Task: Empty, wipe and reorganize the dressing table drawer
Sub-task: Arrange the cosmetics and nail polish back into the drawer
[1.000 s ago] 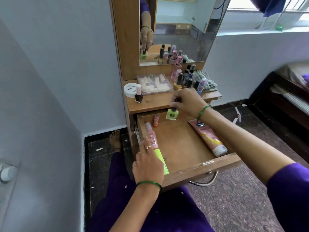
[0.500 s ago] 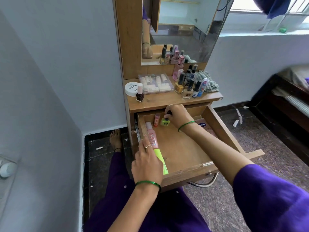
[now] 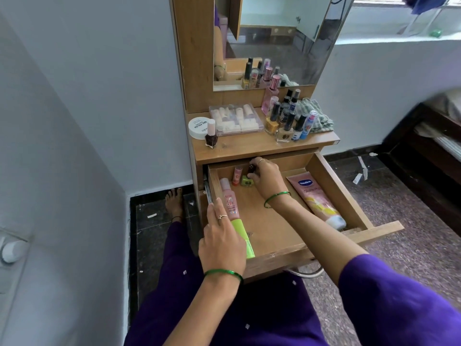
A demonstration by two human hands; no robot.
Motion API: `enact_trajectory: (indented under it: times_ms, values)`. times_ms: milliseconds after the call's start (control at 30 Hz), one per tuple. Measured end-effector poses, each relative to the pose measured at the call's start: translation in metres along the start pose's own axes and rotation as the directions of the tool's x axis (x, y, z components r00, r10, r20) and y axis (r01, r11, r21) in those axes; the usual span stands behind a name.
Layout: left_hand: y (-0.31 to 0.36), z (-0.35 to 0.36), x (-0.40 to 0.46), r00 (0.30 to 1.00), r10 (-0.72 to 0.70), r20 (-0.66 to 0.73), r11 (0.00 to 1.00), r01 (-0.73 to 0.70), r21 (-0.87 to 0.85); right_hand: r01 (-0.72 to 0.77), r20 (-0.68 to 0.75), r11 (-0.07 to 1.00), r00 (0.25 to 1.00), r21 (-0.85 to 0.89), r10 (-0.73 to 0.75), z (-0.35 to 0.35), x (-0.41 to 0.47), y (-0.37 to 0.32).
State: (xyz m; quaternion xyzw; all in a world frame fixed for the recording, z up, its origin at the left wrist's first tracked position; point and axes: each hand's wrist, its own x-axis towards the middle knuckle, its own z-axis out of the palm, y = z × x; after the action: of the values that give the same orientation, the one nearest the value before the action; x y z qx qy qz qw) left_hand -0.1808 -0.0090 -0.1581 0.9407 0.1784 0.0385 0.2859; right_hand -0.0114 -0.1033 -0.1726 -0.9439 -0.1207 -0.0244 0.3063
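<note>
Midway, reorganizing: right hand [image 3: 265, 178] fingers pinch green polish bottle [image 3: 247, 180] at drawer [image 3: 331, 188] back; left hand [image 3: 220, 243] fingers straight on pink tube [image 3: 230, 202]. Tabletop bottles [image 3: 287, 121], upper centre, remain.

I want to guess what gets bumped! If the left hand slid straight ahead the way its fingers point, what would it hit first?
Probably the pink bottle: the left hand already lies beside it, fingers aimed along it toward the drawer's back. Depth is hard to judge.

Matt wood drawer [image 3: 324, 182]; glossy plastic tube [image 3: 316, 199].
</note>
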Motion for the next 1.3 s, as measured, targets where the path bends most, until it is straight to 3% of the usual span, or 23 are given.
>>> enact_trajectory:
  times_ms: [233,433,600,833,1133,1300]
  values:
    - [-0.002,0.002,0.004,1.0,0.016,0.007,1.0,-0.016,0.013,-0.185,-0.098,0.965,0.974,0.185,0.206,0.011,-0.013,0.01]
    - [-0.002,0.004,0.003,1.0,0.014,0.005,0.999,-0.014,0.035,-0.393,-0.05,0.863,0.902,0.318,0.429,0.016,-0.006,0.009]
    - [-0.001,0.002,0.003,1.0,-0.014,-0.005,1.0,0.014,0.002,-0.461,-0.043,0.796,0.855,0.393,0.516,0.022,0.002,0.005]
    - [0.0,0.001,0.006,1.0,-0.015,-0.026,1.0,0.016,0.024,-0.45,-0.035,0.781,0.857,0.432,0.514,0.028,0.004,0.001]
    - [0.001,0.0,0.007,1.0,-0.007,-0.024,0.999,0.008,0.042,-0.45,-0.004,0.816,0.875,0.363,0.484,0.024,0.006,0.001]
    - [0.002,0.0,0.008,0.999,-0.022,-0.03,0.998,0.024,0.061,-0.256,-0.058,0.909,0.955,0.329,0.29,-0.024,-0.007,0.003]
